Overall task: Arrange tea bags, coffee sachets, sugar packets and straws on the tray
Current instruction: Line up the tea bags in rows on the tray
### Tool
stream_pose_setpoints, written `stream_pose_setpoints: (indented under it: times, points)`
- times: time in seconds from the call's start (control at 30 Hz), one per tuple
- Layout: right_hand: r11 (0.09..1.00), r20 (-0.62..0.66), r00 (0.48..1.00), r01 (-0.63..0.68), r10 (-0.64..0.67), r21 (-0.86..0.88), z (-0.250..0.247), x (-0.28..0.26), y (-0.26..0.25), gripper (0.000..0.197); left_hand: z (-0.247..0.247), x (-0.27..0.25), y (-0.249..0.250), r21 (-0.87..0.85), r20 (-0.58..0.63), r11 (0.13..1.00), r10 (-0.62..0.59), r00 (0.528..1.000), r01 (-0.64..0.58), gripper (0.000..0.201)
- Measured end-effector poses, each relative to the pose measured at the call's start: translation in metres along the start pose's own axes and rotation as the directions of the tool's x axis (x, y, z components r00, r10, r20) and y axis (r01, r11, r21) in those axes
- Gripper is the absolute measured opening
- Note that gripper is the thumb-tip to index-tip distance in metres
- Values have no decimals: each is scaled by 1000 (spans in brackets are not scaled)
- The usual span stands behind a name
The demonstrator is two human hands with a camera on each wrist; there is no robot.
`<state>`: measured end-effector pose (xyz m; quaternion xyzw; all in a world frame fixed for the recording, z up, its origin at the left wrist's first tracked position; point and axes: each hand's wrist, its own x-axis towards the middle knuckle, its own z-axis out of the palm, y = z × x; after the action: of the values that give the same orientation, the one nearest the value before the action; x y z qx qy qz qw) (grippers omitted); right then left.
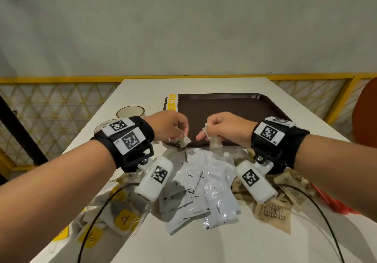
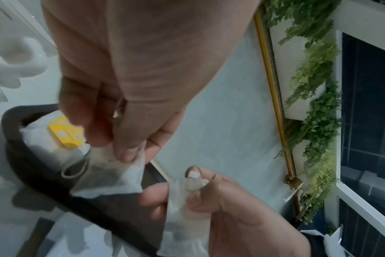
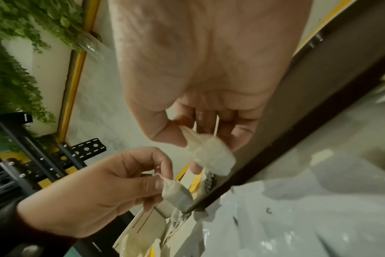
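Observation:
Both hands hover over the near edge of the brown tray (image 1: pixel 234 105). My left hand (image 1: pixel 179 134) pinches a white tea bag (image 1: pixel 185 141) between thumb and fingers; in the left wrist view the same tea bag (image 2: pixel 112 175) hangs from the left hand (image 2: pixel 123 149). My right hand (image 1: pixel 206 135) grips a second tea bag (image 1: pixel 215 144), which shows as a crumpled tea bag (image 3: pixel 211 158) in the right wrist view. A short row of tea bags with yellow tags (image 1: pixel 172 102) lies in the tray's far left corner. Coffee sachets (image 1: pixel 202 193) lie in a pile below my hands.
Loose tea bags with yellow tags (image 1: pixel 120 218) lie at the near left, brown sugar packets (image 1: pixel 273 209) at the near right, and red straws (image 1: pixel 334 203) beyond them. Two cups (image 1: pixel 130 112) stand left of the tray. A yellow railing (image 1: pixel 61 79) borders the white table (image 1: pixel 142 87).

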<state>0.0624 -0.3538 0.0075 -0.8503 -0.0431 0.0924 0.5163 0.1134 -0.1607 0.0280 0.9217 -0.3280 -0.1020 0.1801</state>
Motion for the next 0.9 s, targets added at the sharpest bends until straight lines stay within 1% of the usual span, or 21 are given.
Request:
stream_pose_setpoints:
  times: [0.1,0.17,0.2,0.3,0.37,0.4,0.47,0.53,0.63,0.73,0.83,0.9]
  points:
    - [998,-33,999,6,-4,56,4,-2,2,23,5,1,-4,-123,-94,992,-20,995,8,12]
    - [995,-22,1000,-19,22,98,5,-1,5,15,6,2,-6,-192,-157,981,-57,986,26,9]
    - [995,-17,999,-30,32,90,5,0,6,13,7,3,-7,-218,-165,975,-80,983,43,7]
    - [1000,-41,999,-21,22,21,5,0,6,1,9,5,-10,-258,-133,961,-132,982,94,11]
    - [1000,-55,999,-4,4,-8,6,0,5,13,9,6,-10,-218,-130,972,-115,985,84,6]
    - [1000,-65,998,-7,7,8,6,1,4,19,9,6,-11,-210,-135,975,-101,986,71,4]
    - [998,-78,997,-9,15,65,6,2,3,28,8,9,-13,-209,-149,977,-84,985,52,14]
    - [995,-80,997,27,-20,96,4,3,1,31,7,12,-13,-208,-181,976,-95,979,57,22]
    - [991,-109,990,95,-85,91,5,2,-4,22,5,16,-11,-299,-191,950,-155,969,93,24]
    - [989,-142,987,91,-73,120,5,4,-6,23,3,19,-10,-411,-150,903,-201,968,124,18]
    - [979,-118,992,69,-48,189,4,8,-5,26,1,23,-10,-427,-119,898,-170,978,104,18]
    - [977,-91,995,69,-52,201,2,12,-4,16,-1,27,-10,-397,-121,914,-145,982,86,21]
